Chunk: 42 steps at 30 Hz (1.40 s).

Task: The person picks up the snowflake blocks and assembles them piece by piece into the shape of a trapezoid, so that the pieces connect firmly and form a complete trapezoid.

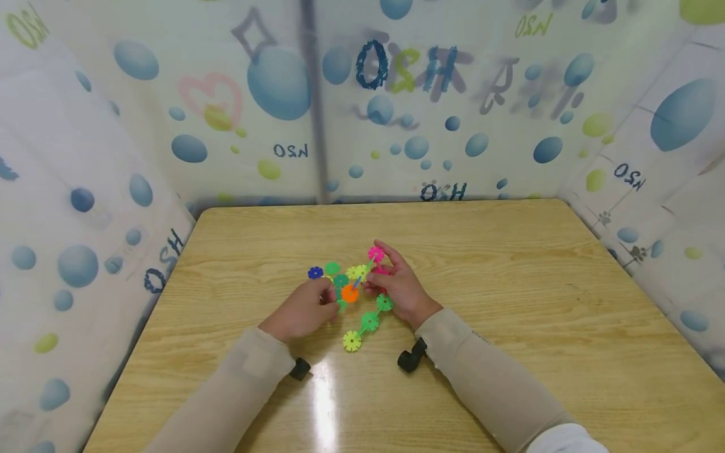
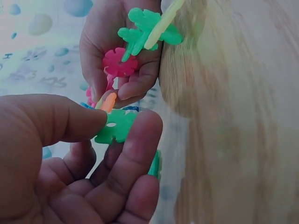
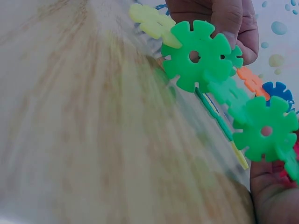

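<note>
Notched plastic snowflake discs, slotted together into a branching chain, hang between both hands above the table. My left hand (image 1: 306, 309) pinches a green disc (image 2: 117, 126) between thumb and fingers. Beside its fingertips is an orange disc (image 1: 350, 294). The right hand (image 1: 409, 292) grips the chain by its pink discs (image 2: 120, 63), with one pink disc (image 1: 376, 254) at its raised fingertip. Below that hand trail green discs (image 1: 370, 321) that end in a yellow one (image 1: 352, 341). Beyond the left fingers show a dark blue disc (image 1: 315, 273) and yellow discs (image 1: 360, 272). The fingers hide some joints.
A wooden table (image 1: 510, 270) lies under the hands. Printed fabric walls (image 1: 487, 157) with bubbles and lettering enclose it at the back and sides. Black wrist cameras (image 1: 411, 356) hang from both sleeves.
</note>
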Each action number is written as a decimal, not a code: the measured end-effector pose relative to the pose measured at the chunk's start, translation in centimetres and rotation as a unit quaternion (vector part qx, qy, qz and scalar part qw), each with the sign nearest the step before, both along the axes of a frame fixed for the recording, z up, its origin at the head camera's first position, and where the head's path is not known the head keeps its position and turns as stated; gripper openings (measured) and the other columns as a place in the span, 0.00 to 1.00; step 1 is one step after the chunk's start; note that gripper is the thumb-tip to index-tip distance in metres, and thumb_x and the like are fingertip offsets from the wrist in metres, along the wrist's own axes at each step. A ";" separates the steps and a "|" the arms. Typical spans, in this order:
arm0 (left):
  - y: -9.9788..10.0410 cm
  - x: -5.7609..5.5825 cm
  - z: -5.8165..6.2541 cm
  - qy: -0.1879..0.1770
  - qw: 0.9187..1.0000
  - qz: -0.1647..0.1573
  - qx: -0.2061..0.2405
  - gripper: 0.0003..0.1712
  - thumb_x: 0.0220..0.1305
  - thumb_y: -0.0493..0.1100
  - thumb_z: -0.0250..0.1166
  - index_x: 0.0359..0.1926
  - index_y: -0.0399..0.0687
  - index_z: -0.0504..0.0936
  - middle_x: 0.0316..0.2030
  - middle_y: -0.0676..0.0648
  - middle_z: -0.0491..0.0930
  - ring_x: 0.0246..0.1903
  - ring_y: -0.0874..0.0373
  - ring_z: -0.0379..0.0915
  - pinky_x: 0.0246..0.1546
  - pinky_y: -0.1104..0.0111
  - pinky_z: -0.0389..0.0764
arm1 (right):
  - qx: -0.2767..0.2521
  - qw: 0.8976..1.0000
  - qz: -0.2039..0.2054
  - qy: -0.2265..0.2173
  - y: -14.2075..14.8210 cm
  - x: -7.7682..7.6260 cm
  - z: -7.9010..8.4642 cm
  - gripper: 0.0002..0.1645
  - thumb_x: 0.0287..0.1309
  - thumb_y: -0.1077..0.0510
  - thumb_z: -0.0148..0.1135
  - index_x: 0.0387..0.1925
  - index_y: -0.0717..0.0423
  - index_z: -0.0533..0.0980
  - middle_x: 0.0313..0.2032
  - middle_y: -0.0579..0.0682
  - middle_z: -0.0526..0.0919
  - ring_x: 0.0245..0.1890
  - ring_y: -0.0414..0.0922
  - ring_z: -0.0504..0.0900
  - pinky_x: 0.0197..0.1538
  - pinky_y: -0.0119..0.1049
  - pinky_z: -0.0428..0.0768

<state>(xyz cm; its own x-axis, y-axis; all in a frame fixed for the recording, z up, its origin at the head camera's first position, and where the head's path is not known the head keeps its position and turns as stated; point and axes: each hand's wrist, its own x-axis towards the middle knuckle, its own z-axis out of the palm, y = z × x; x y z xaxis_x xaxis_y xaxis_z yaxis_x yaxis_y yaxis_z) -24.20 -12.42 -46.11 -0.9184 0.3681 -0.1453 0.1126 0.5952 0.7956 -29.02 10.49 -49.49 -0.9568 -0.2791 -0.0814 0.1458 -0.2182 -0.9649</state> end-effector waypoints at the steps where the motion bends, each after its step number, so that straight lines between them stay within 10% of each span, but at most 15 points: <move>1: 0.1 0.0 0.0 -0.004 1.000 0.002 0.006 0.06 0.71 0.36 0.64 0.36 0.44 0.75 0.34 0.47 0.84 0.32 0.56 0.81 0.30 0.66 0.78 | 0.001 1.000 0.000 0.000 0.0 0.0 0.0 0.47 0.70 0.74 0.58 0.83 0.46 0.55 0.32 0.50 0.81 0.32 0.44 0.89 0.42 0.35 0.88; 19: 0.1 0.2 -0.1 -0.016 0.998 -0.020 0.063 0.10 0.68 0.38 0.69 0.35 0.45 0.73 0.33 0.48 0.76 0.32 0.55 0.70 0.30 0.66 0.72 | -0.014 1.000 -0.017 -0.011 0.0 0.1 0.3 0.46 0.71 0.74 0.57 0.83 0.48 0.56 0.34 0.50 0.79 0.31 0.43 0.88 0.40 0.34 0.88; 26: 0.0 0.2 0.1 -0.049 0.993 -0.022 0.102 0.21 0.70 0.38 0.69 0.57 0.47 0.69 0.45 0.42 0.79 0.37 0.51 0.80 0.35 0.63 0.78 | -0.021 1.000 -0.015 -0.013 0.0 0.1 0.3 0.46 0.71 0.74 0.57 0.83 0.49 0.55 0.33 0.49 0.80 0.31 0.42 0.88 0.40 0.34 0.88; 30: 0.0 0.2 0.2 -0.041 0.995 -0.026 0.082 0.30 0.71 0.40 0.70 0.69 0.54 0.68 0.47 0.42 0.81 0.41 0.50 0.81 0.39 0.61 0.79 | -0.020 1.000 -0.010 -0.009 0.0 0.1 0.3 0.45 0.71 0.74 0.57 0.82 0.49 0.56 0.33 0.49 0.80 0.31 0.43 0.88 0.41 0.35 0.88; 42: 0.1 0.2 0.1 -0.025 0.997 -0.035 0.061 0.25 0.70 0.41 0.71 0.64 0.55 0.74 0.46 0.44 0.80 0.38 0.51 0.77 0.37 0.61 0.77 | -0.006 1.000 0.006 -0.001 0.1 0.1 0.2 0.44 0.70 0.74 0.57 0.82 0.50 0.57 0.31 0.47 0.82 0.31 0.42 0.88 0.42 0.35 0.89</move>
<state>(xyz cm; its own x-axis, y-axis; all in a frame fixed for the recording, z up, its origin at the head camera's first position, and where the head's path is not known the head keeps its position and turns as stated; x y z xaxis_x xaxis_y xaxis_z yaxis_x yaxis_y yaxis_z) -24.00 -12.34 -46.05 -0.8826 0.4488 -0.1400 0.1091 0.4853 0.8675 -28.95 10.56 -49.30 -0.9533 -0.2916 -0.0790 0.1496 -0.2285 -0.9620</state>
